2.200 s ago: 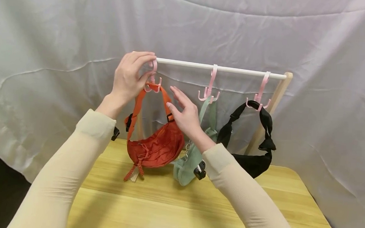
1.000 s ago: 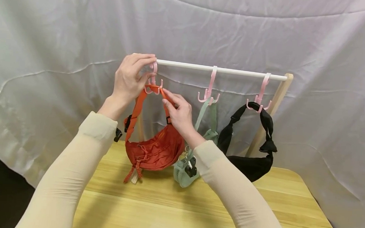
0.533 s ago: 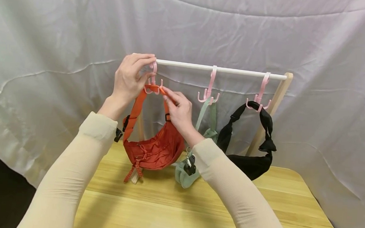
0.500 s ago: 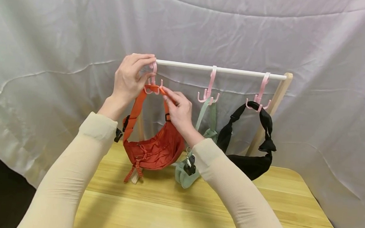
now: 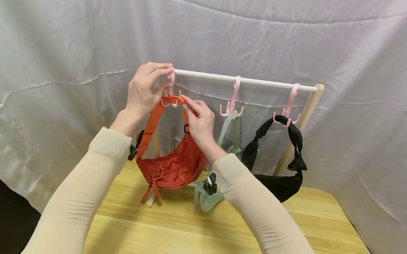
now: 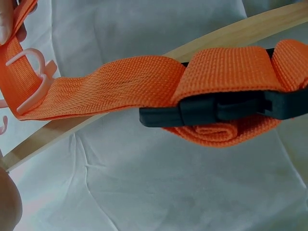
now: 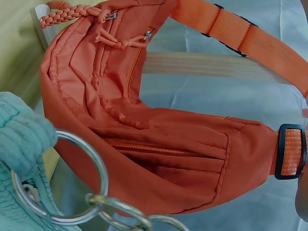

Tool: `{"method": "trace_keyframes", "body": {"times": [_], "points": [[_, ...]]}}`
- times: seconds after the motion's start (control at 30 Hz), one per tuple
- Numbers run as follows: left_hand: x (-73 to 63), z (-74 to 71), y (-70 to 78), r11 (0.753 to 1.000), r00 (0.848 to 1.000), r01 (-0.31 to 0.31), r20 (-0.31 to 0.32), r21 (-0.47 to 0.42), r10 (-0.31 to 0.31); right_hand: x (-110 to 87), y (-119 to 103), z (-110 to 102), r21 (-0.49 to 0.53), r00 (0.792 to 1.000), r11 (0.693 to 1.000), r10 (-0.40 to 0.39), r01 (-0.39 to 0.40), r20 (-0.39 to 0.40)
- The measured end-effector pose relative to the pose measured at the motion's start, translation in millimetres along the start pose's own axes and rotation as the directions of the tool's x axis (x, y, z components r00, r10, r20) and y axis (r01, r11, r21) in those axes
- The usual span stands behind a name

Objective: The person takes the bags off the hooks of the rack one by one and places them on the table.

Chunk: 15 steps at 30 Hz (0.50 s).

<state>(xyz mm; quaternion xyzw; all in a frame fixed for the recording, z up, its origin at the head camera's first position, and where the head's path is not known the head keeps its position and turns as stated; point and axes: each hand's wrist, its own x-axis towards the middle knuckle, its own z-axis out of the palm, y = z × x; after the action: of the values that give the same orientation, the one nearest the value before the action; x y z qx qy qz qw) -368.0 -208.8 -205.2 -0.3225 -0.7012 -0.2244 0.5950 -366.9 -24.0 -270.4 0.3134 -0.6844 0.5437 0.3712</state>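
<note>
My left hand (image 5: 143, 88) holds the leftmost pink hook (image 5: 171, 84) at the end of the white rod, fingers over the top and thumb lower down. The strap of a red-orange crossbody bag (image 5: 173, 166) lies across that hook's prongs. With thumb and fingers, my right hand (image 5: 201, 121) pinches this orange strap (image 5: 173, 99) just right of the prongs. In the left wrist view the strap (image 6: 115, 84) runs over the pink prongs, near a black buckle (image 6: 207, 109). The right wrist view shows the bag body (image 7: 159, 159) hanging, with zips and braided pulls.
A green bag (image 5: 207, 199) and a black bag (image 5: 278, 186) hang from two more pink hooks on the white rod (image 5: 262, 82). Metal rings (image 7: 98, 178) lie close by the right wrist. Wooden posts (image 5: 311, 106) hold the rod above a wooden table (image 5: 183, 234).
My right hand has moved up and left from beside the bag and taken hold of the strap by the prongs. The left hand keeps its hold on the hook.
</note>
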Motion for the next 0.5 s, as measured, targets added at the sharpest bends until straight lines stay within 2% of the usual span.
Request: {"method": "trace_keyframes", "body": {"times": [0.27, 0.5], "points": [[-0.3, -1.8, -0.7, 0.999, 1.000, -0.010, 0.030, 0.033, 0.009, 5.8, -2.2, 0.6, 0.004, 0.999, 0.999, -0.032, 0.032, -0.013], [-0.1, -1.5, -1.2, 1.000, 1.000, -0.006, 0.016, 0.011, 0.006, 10.4, -2.0, 1.4, 0.000, 0.998, 0.998, -0.062, 0.062, -0.028]]}}
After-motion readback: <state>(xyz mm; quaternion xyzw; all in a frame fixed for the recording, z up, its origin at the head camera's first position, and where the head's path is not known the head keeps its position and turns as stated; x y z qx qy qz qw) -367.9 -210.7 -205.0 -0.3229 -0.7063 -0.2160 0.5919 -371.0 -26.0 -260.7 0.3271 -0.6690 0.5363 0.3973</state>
